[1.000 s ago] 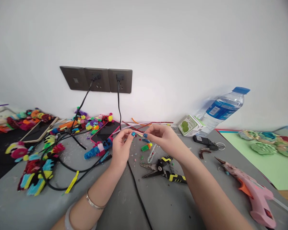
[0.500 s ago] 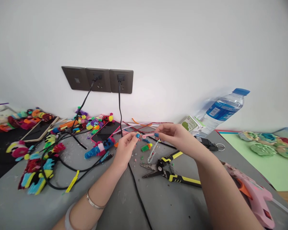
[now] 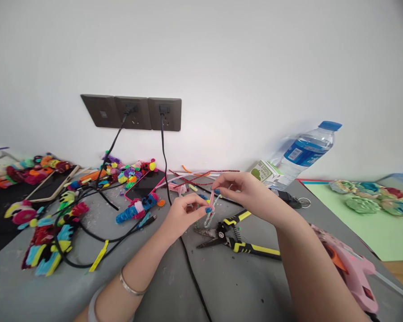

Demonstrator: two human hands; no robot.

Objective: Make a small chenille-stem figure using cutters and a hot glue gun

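A short pink pipe cleaner (image 3: 212,200) stands nearly upright between my two hands. My left hand (image 3: 188,212) pinches its lower end between thumb and forefinger. From above, my right hand (image 3: 240,191) grips the upper end with its fingertips. Just below them a pale glittery pipe cleaner (image 3: 208,220) lies bent on the grey table (image 3: 174,277). Yellow-and-black pliers (image 3: 221,235) rest beside it with their jaws apart. Behind my left hand is a small pink fuzzy piece (image 3: 181,189), partly covered.
A pink glue gun (image 3: 359,273) lies at the right, near my right forearm. A water bottle (image 3: 305,154) leans on the wall beside a small carton (image 3: 264,171). Black cables (image 3: 191,268) cross the table. Colourful pipe-cleaner figures (image 3: 53,237) and phones (image 3: 144,185) are at the left.
The pink pipe cleaner has turned from lying level to nearly upright. My left hand has moved right and down, closer under my right hand. The view has shifted slightly.
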